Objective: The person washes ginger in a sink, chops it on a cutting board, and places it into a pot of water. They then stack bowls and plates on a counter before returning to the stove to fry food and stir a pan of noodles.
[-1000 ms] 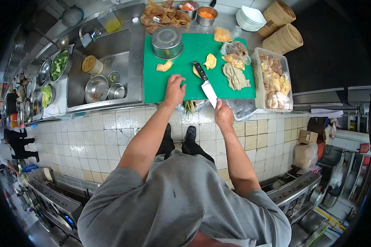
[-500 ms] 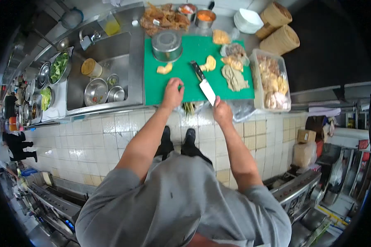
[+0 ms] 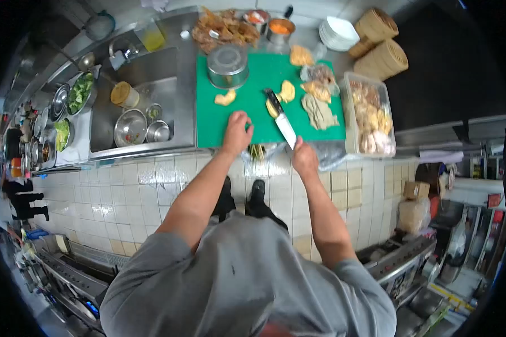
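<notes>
My left hand (image 3: 239,132) is over the front of the green cutting board (image 3: 211,126), fingers loosely bent and apart, nothing visible in it. My right hand (image 3: 305,157) is closed at the board's front edge, its fingertips at the tip of the knife (image 3: 286,131). The knife's black handle points away from me. Beside the handle lie yellow pieces (image 3: 287,91), and another yellow piece (image 3: 225,98) lies beyond my left hand. A round metal container (image 3: 227,64) stands at the board's back left. A crumpled beige cloth-like item (image 3: 319,112) and bagged food (image 3: 320,74) lie to the right.
Left of the board is a sink (image 3: 102,121) with metal bowls (image 3: 131,127). A clear tub of food (image 3: 351,129) stands at the right. Behind are browned food (image 3: 222,28), white dishes (image 3: 338,32) and bamboo steamers (image 3: 383,59). Another person (image 3: 25,205) stands far left.
The view has shifted slightly. The knife handle has swung a little to the right, and more of a yellow piece shows beside it. My left hand's fingers have changed their bend.
</notes>
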`<state>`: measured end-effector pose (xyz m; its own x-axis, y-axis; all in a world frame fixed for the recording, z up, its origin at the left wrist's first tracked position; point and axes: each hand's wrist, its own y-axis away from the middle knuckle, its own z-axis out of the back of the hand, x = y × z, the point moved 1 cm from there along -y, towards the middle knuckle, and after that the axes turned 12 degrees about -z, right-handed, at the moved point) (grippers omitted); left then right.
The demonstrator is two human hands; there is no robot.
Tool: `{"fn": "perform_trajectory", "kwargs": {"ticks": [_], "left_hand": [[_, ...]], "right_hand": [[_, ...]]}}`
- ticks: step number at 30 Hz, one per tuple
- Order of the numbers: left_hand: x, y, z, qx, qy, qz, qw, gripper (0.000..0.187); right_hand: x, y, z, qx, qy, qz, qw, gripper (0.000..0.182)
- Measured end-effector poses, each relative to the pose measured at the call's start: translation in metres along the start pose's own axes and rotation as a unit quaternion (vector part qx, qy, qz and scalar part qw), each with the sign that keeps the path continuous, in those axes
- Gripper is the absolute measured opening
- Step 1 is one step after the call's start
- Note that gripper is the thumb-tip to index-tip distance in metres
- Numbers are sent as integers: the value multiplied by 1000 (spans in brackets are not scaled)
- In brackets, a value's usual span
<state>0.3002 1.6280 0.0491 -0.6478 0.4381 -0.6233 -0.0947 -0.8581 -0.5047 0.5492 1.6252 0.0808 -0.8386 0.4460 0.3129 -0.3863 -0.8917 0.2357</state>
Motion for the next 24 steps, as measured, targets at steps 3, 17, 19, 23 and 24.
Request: {"fn": "perform_trajectory", "kwargs": {"ticks": [3, 17, 19, 23, 24], "left_hand": [[-10, 30, -4, 12, 1, 6, 1000, 21], [-9, -4, -3, -11, -19, 24, 999, 30], [-18, -13, -15, 30, -32, 55, 998, 35], [-33, -54, -52, 149, -51, 101, 982, 42], [-36, -58, -47, 149, -54, 104, 982, 42]], "right_hand": [[-17, 20, 15, 10, -8, 53, 999, 64], [-18, 44, 1, 13, -25, -10, 1000, 59], [-22, 40, 10, -41, -112, 70, 990, 61], [-29, 37, 23, -91, -189, 36, 977, 57], [-24, 43, 38, -66, -196, 21, 978, 55]]}}
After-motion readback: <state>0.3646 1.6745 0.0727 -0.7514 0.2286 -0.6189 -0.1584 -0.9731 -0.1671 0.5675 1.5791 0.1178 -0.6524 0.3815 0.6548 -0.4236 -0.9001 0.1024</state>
